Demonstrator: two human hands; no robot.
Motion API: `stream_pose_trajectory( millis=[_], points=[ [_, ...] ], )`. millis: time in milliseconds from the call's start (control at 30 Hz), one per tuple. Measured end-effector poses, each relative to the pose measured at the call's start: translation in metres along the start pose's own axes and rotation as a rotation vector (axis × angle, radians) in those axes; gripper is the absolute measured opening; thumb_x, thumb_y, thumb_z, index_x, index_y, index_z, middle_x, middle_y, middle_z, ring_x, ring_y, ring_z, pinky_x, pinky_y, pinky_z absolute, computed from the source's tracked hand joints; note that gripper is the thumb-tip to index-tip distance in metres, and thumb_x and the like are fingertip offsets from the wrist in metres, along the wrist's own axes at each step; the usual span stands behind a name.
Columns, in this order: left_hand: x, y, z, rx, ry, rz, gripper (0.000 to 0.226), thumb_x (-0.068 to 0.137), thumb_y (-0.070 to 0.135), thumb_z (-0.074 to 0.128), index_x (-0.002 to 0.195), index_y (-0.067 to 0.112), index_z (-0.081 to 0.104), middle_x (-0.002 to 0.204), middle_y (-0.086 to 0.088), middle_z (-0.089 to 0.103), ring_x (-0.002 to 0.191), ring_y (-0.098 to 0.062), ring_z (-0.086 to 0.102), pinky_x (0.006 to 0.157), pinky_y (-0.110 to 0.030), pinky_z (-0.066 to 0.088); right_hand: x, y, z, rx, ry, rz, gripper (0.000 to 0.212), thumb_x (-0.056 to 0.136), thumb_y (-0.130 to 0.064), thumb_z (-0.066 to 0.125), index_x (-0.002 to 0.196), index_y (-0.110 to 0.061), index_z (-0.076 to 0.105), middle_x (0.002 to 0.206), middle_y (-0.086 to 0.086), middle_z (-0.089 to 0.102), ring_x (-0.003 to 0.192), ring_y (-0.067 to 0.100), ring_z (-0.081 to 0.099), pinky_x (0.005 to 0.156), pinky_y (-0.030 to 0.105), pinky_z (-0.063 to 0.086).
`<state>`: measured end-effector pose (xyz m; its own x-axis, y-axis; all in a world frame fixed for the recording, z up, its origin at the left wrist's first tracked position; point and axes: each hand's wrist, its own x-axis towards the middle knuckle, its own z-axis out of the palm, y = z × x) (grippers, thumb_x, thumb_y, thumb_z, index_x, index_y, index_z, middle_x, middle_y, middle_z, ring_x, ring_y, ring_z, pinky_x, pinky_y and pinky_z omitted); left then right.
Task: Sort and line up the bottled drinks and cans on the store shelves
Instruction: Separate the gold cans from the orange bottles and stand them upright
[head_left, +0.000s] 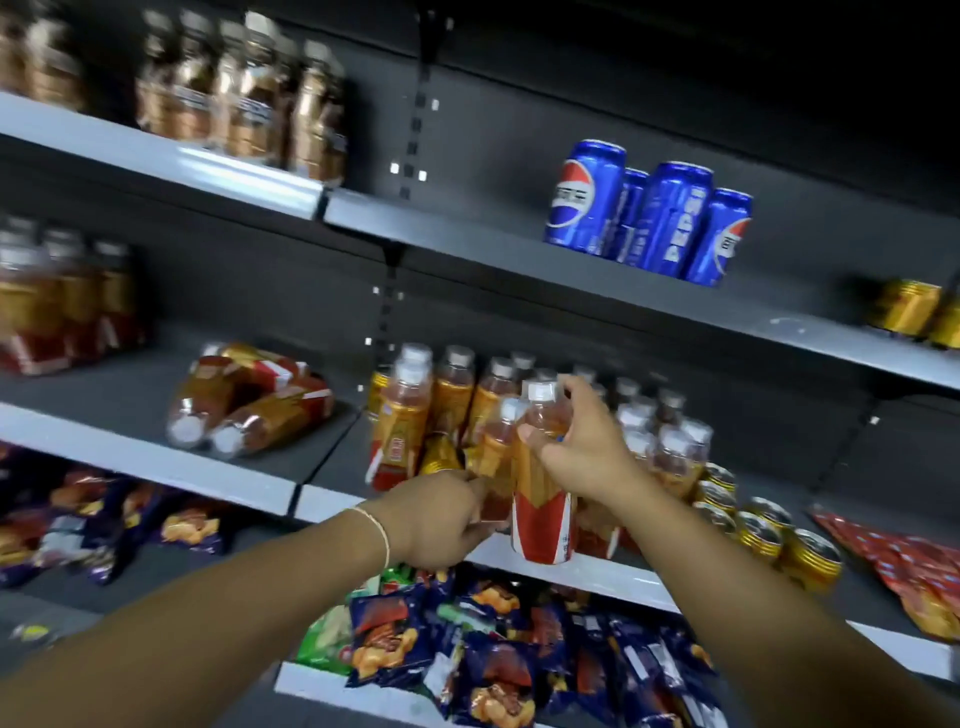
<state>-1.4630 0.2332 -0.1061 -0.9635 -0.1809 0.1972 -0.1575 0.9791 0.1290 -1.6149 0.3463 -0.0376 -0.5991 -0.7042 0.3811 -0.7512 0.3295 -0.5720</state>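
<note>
the right hand (582, 447) is gripping a tea bottle (543, 514) near its neck. the left hand (441, 519) is clutching a neighbouring bottle (493, 452).

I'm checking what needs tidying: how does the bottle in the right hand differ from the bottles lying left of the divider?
The held bottle is upright; the lying bottles rest on their sides, caps toward the camera. The right hand grips the held bottle near its neck, the left hand a neighbouring bottle; no hand touches the lying bottles. Both have white caps and amber drink.
</note>
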Motion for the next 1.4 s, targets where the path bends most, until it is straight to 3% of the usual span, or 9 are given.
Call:
stream_pose_trajectory(
  millis=[167, 300, 467, 600, 833, 967, 1100, 1233, 1400],
  points=[
    [-0.068, -0.061, -0.021, 0.011, 0.011, -0.202, 0.048, 0.099, 0.046, 0.043, 0.134, 0.013, 0.045, 0.123, -0.012, 0.056, 0.111, -0.03, 0.055, 0.089, -0.038, 0.047, 0.003, -0.067, 0.069, 0.099, -0.12, -0.067, 0.082, 0.088, -0.035, 0.072, 0.153, -0.032, 0.02, 0.148, -0.003, 0.045, 0.131, 0.018, 0.046, 0.096, 0.027, 0.038],
    [-0.115, -0.099, -0.042, 0.025, 0.05, -0.343, 0.053, 0.1, 0.05, 0.038, 0.128, 0.005, 0.049, 0.122, -0.015, 0.057, 0.113, -0.03, 0.054, 0.091, -0.037, 0.045, 0.007, -0.12, 0.118, 0.169, -0.191, -0.147, 0.085, 0.085, -0.032, 0.074, 0.152, -0.032, 0.022, 0.135, -0.005, 0.054, 0.123, 0.017, 0.054, 0.096, 0.026, 0.041],
    [-0.166, -0.139, -0.055, -0.039, 0.111, -0.451, 0.066, 0.097, 0.06, 0.033, 0.151, 0.022, 0.027, 0.147, -0.009, 0.044, 0.126, -0.029, 0.05, 0.103, -0.042, 0.044, 0.01, -0.174, 0.167, 0.23, -0.257, -0.213, 0.083, 0.083, -0.034, 0.075, 0.148, -0.039, 0.023, 0.135, -0.003, 0.053, 0.119, 0.016, 0.055, 0.098, 0.032, 0.045],
    [-0.196, -0.165, -0.064, -0.018, 0.131, -0.555, 0.073, 0.096, 0.062, 0.035, 0.152, 0.017, 0.023, 0.143, -0.01, 0.046, 0.126, -0.029, 0.049, 0.104, -0.041, 0.043, 0.013, -0.213, 0.202, 0.28, -0.33, -0.254, 0.083, 0.08, -0.032, 0.075, 0.146, -0.04, 0.026, 0.134, -0.002, 0.054, 0.118, 0.017, 0.057, 0.104, 0.042, 0.048],
    [-0.245, -0.21, -0.079, -0.085, 0.22, -0.73, 0.065, 0.091, 0.065, 0.045, 0.138, 0.021, 0.041, 0.124, -0.003, 0.054, 0.108, -0.021, 0.056, 0.093, -0.035, 0.047, 0.02, -0.282, 0.263, 0.421, -0.456, -0.364, 0.082, 0.079, -0.028, 0.078, 0.144, -0.04, 0.03, 0.131, -0.004, 0.056, 0.111, 0.014, 0.061, 0.1, 0.036, 0.05],
    [-0.268, -0.248, -0.086, -0.168, 0.321, -0.85, 0.056, 0.084, 0.071, 0.051, 0.114, 0.023, 0.053, 0.104, 0.002, 0.059, 0.091, -0.015, 0.059, 0.082, -0.034, 0.052, 0.028, -0.322, 0.296, 0.463, -0.506, -0.431, 0.081, 0.078, -0.032, 0.08, 0.144, -0.037, 0.034, 0.135, -0.004, 0.051, 0.114, 0.013, 0.058, 0.099, 0.032, 0.049],
    [-0.286, -0.289, -0.095, -0.216, 0.446, -0.927, 0.056, 0.072, 0.08, 0.058, 0.1, 0.032, 0.051, 0.091, 0.013, 0.06, 0.08, -0.003, 0.06, 0.066, -0.021, 0.052, 0.041, -0.361, 0.329, 0.524, -0.55, -0.469, 0.076, 0.076, -0.032, 0.082, 0.139, -0.037, 0.039, 0.132, -0.004, 0.055, 0.114, 0.014, 0.058, 0.1, 0.037, 0.051],
    [-0.296, -0.328, -0.107, -0.256, 0.542, -1.021, 0.048, 0.065, 0.078, 0.067, 0.083, 0.041, 0.041, 0.081, 0.021, 0.053, 0.068, 0.007, 0.057, 0.047, -0.002, 0.038, 0.06, -0.397, 0.366, 0.611, -0.58, -0.5, 0.075, 0.073, -0.027, 0.084, 0.135, -0.033, 0.044, 0.118, -0.009, 0.06, 0.107, 0.012, 0.062, 0.097, 0.036, 0.052],
    [-0.294, -0.378, -0.116, -0.261, 0.63, -1.109, 0.056, 0.056, 0.077, 0.07, 0.081, 0.035, 0.044, 0.081, 0.017, 0.055, 0.07, 0.003, 0.055, 0.047, -0.004, 0.038, 0.095, -0.425, 0.408, 0.644, -0.623, -0.527, 0.07, 0.071, -0.034, 0.084, 0.128, -0.04, 0.043, 0.122, -0.007, 0.062, 0.109, 0.014, 0.063, 0.096, 0.041, 0.054]
  ],
)
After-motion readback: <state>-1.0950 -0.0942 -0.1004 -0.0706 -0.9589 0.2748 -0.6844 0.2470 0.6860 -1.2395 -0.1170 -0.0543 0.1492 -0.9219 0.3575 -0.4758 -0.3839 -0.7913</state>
